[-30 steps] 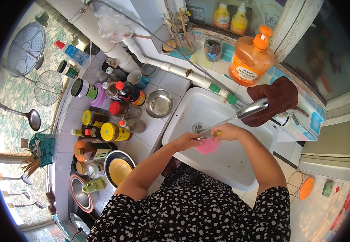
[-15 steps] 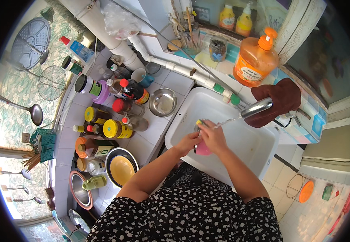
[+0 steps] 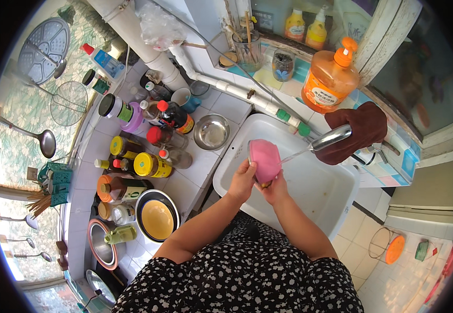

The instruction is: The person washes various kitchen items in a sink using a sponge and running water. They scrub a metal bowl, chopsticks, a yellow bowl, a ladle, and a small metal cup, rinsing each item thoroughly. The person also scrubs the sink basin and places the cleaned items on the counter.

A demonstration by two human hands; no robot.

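Note:
Above the white sink [image 3: 320, 201], a pink bowl [image 3: 265, 159] is tilted with its outer side showing. My left hand [image 3: 242, 181] is closed on its left edge. Under the bowl's near edge is my right hand [image 3: 275, 189], fingers curled and partly hidden. A small yellow bit of a sponge [image 3: 264, 184] shows between that hand and the bowl. Water runs in a thin stream from the metal faucet [image 3: 331, 139] and reaches the bowl's right side. A brown cloth [image 3: 359, 133] is draped over the faucet.
Left of the sink, a counter holds a small metal bowl [image 3: 211, 132], several bottles and jars, and a yellow bowl [image 3: 157, 220] nested in others. A large orange pump bottle [image 3: 329, 81] stands on the ledge behind. White pipes [image 3: 221, 86] run along the wall.
The pink bowl has been raised and turned, so its outer side now shows above my hands. My right hand has moved down toward me, below the bowl; the sponge is now mostly hidden.

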